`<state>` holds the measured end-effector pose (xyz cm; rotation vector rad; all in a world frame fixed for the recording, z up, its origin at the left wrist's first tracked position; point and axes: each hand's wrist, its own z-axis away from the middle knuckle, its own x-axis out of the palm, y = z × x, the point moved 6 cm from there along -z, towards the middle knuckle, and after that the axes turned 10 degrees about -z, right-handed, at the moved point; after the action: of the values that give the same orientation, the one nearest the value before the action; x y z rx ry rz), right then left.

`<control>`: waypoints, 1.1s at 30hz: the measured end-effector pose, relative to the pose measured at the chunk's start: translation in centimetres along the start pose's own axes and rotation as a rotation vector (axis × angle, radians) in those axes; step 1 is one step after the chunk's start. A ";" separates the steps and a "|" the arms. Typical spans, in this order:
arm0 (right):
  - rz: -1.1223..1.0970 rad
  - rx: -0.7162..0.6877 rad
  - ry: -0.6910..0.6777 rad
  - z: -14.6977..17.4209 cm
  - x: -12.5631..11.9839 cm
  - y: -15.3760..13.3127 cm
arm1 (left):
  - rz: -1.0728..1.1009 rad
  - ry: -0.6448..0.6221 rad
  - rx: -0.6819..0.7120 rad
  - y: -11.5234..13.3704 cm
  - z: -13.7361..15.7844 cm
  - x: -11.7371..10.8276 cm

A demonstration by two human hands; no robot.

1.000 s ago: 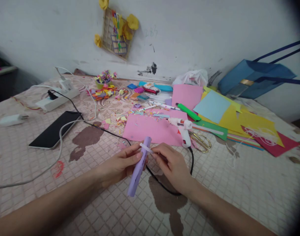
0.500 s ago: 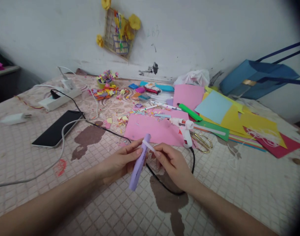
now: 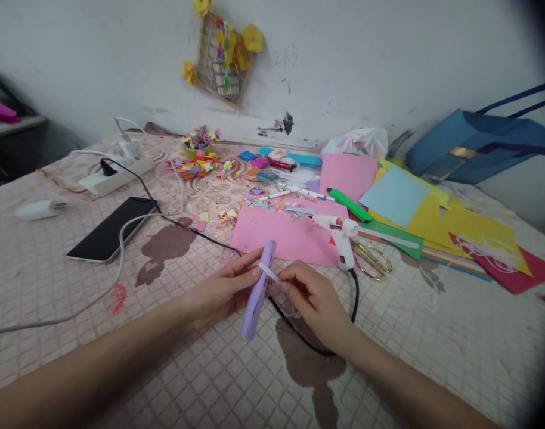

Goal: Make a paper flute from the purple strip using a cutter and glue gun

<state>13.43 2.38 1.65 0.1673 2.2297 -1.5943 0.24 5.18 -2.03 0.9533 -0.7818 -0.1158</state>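
A rolled tube of purple paper [image 3: 256, 304] slants upward above the table, its upper end tipped away from me. My left hand [image 3: 228, 292] is closed around it, thumb pressing near the upper part. Across the tube lies a thin whitish strip [image 3: 269, 272], and my right hand [image 3: 310, 298] pinches its free end between thumb and fingertips. The far side of the tube is hidden, so I cannot tell how far round it the strip goes. Just beyond my hands is a pink paper sheet [image 3: 285, 238], with a white glue gun [image 3: 343, 238] resting on its right part.
Gold-handled scissors [image 3: 376, 262] lie right of the glue gun, whose black cord [image 3: 299, 333] loops beneath my hands. To the left are a phone [image 3: 114, 229] and a power strip [image 3: 115, 179]. Coloured paper sheets [image 3: 415, 208] and a blue bag [image 3: 478, 146] occupy the right.
The view has shifted slightly, moving the scene a little to the right. The strip lies a bit lower across the tube, and my right hand keeps its pinch on the end.
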 end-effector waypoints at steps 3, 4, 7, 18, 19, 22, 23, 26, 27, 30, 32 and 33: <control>0.024 -0.096 0.005 0.0 0.0 -0.6 | -0.007 0.001 0.003 0.0 0.1 0.0; 0.039 -0.119 0.004 0.0 0.0 -0.7 | -0.009 0.006 0.001 0.0 0.1 0.0; 0.109 -0.173 -0.027 0.3 0.3 -0.8 | -0.020 0.047 -0.006 -0.1 0.1 -0.2; 0.413 -0.294 0.006 0.7 0.8 -1.2 | -0.045 0.055 -0.006 -0.2 -0.2 -0.3; 0.414 -0.300 0.004 0.7 0.8 -1.2 | -0.044 0.059 -0.009 -0.1 -0.2 -0.3; 0.311 -0.286 -0.008 0.7 0.7 -1.2 | -0.028 0.061 -0.002 0.0 0.0 -0.2; 0.244 -0.258 -0.001 0.6 0.5 -1.1 | -0.023 0.059 -0.001 0.1 0.0 -0.2; 0.074 -0.127 0.055 0.3 0.1 -0.4 | -0.024 0.069 0.002 0.2 0.0 -0.3; 0.050 -0.088 0.069 0.3 0.0 -0.2 | -0.029 0.075 0.002 0.2 0.0 -0.4; 0.037 -0.042 0.055 0.1 0.2 0.0 | -0.039 0.066 0.010 0.1 0.0 -0.5; 0.038 -0.052 0.033 0.1 0.3 -0.1 | -0.041 0.050 0.013 0.0 -0.1 -0.5; 0.040 -0.061 0.022 0.1 0.3 -0.1 | -0.043 0.047 0.011 -0.1 -0.1 -0.5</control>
<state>13.13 2.19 1.62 0.2128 2.2742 -1.5086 -0.05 5.46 -2.42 0.9802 -0.7193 -0.1264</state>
